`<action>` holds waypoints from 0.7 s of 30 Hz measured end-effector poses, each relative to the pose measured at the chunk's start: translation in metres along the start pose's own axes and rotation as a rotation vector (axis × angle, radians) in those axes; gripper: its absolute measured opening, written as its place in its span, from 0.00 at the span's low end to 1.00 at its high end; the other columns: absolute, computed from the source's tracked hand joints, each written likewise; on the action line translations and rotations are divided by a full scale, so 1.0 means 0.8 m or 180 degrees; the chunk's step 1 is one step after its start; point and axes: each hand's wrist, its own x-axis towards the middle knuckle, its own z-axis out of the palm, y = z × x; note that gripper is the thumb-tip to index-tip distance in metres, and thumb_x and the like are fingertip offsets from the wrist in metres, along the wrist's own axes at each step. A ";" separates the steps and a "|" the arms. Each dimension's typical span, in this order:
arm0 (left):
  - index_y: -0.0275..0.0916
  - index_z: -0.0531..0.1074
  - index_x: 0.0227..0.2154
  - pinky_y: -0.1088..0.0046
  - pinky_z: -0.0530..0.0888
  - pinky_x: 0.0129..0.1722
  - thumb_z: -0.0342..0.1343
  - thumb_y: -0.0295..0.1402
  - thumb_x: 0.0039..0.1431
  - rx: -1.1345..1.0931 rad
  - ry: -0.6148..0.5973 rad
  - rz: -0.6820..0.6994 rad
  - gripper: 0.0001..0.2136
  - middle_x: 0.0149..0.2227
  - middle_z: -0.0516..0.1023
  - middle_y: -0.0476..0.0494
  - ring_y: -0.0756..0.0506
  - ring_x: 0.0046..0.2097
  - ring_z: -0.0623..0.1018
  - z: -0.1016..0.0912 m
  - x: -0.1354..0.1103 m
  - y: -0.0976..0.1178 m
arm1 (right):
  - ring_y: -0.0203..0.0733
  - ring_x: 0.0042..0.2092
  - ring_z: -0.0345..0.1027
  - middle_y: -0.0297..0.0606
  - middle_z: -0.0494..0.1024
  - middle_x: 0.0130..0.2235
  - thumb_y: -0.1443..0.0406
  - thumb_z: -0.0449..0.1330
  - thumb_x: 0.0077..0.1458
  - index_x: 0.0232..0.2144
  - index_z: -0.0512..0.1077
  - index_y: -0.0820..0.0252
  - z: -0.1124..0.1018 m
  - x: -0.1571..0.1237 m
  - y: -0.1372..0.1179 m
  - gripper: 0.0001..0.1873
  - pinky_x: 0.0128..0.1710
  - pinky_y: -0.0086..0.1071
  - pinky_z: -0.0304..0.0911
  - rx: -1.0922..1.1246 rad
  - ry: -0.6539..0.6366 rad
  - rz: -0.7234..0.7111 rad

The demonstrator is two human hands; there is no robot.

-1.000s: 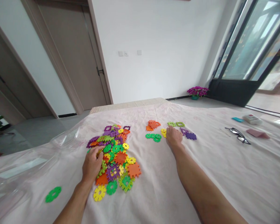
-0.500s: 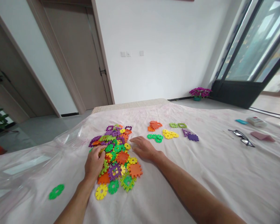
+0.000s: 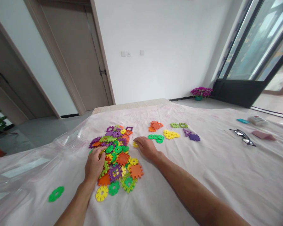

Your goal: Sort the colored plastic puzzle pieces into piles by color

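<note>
A heap of plastic interlocking pieces, with notched discs and toothed squares in several colours, lies in front of me. My left hand [image 3: 94, 163] rests against the heap's left side, thumb and fingers apart. Beside its fingertips are a green notched disc [image 3: 109, 149] and bits of yellow. Just right of the heap, my right hand [image 3: 146, 147] has its fingers on a yellow notched disc [image 3: 135, 144], partly hidden beneath them. An orange toothed square [image 3: 136, 171] and a purple frame square [image 3: 115, 173] lie on the heap's near side.
Sorted groups lie farther right: orange squares [image 3: 156, 125], green discs [image 3: 158, 138], yellow discs [image 3: 171, 135], light green squares [image 3: 183, 125] and purple squares [image 3: 194, 137]. Glasses [image 3: 242, 137] rest at far right. A lone green disc [image 3: 56, 194] and clear plastic [image 3: 25, 166] lie left.
My right hand has drawn a yellow notched disc off the heap's right edge, a little to the right. My left hand stays at the heap, nearly unmoved.
</note>
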 end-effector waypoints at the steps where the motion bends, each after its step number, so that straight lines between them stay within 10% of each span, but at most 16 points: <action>1: 0.43 0.76 0.47 0.59 0.67 0.60 0.47 0.37 0.61 0.0003 -0.0005 -0.0003 0.16 0.51 0.76 0.43 0.41 0.55 0.73 0.000 0.000 -0.001 | 0.42 0.47 0.73 0.40 0.81 0.46 0.68 0.53 0.65 0.45 0.77 0.55 -0.004 0.001 0.008 0.14 0.48 0.33 0.65 -0.0045 0.0199 0.0196; 14: 0.44 0.76 0.47 0.60 0.67 0.60 0.47 0.37 0.62 -0.0001 0.0011 0.0001 0.16 0.52 0.76 0.43 0.41 0.55 0.74 0.000 -0.001 0.001 | 0.47 0.47 0.66 0.41 0.80 0.43 0.62 0.49 0.64 0.45 0.79 0.55 -0.093 -0.019 0.125 0.19 0.48 0.38 0.58 -0.0793 0.1866 0.2217; 21: 0.43 0.76 0.46 0.60 0.68 0.59 0.47 0.36 0.61 0.0012 -0.0001 -0.0006 0.16 0.51 0.76 0.43 0.41 0.55 0.74 -0.002 0.000 0.004 | 0.47 0.48 0.68 0.42 0.79 0.44 0.64 0.52 0.61 0.40 0.79 0.58 -0.066 -0.008 0.095 0.14 0.53 0.39 0.59 -0.0329 0.1558 0.1098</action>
